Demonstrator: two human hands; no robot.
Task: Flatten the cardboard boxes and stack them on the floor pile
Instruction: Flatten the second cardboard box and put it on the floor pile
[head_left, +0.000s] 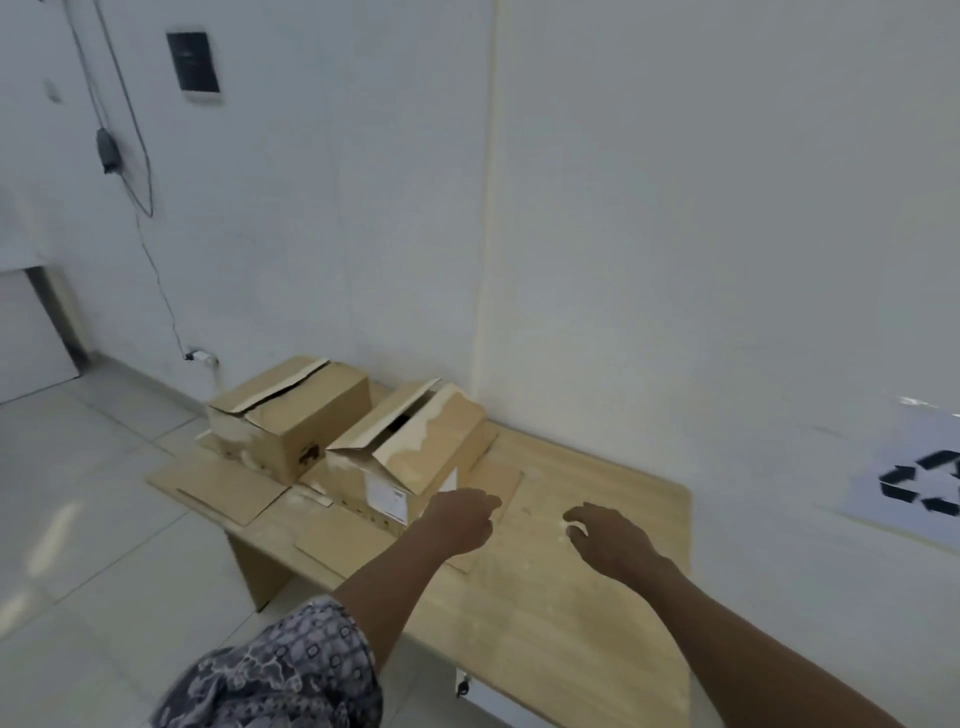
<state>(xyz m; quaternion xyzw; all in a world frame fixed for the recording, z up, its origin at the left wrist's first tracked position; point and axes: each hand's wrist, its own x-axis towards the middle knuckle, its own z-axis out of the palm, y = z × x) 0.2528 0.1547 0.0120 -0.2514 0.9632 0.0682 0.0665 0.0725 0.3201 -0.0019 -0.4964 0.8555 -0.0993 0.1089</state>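
Sitting just beyond the left hand (462, 519), the nearer box (410, 457) stands on the worktop (571, 597). Its top flaps are parted, one of them slopes down toward that hand, and a white label shows on its near face. The farther box (285, 415) stands past it and to the left, its flaps nearly closed with a gap along the seam. Both rest on flat cardboard sheets (218, 483), one of which runs under the left hand.

The left hand has reached the nearer box's near right corner, back to the camera and fingers loosely bent. It holds nothing I can see, and whether it touches the box I cannot tell. The right hand (608, 535) hovers over bare worktop a little to the right of the left, fingers spread and curved down, empty.

The boxes look empty and light. The panels are probably stiff but should fold readily along the creases. Their skin is scuffed and peeled pale in patches, so a hard tug may tear a flap. The parted top flaps offer the easiest hold; I judge the bottom seam must be opened before pressing opposite corners together.

A recycling sign (924, 483) hangs on the wall right of the right hand. Tiled floor (104, 519) lies left of the left hand, and the pile is not in view.
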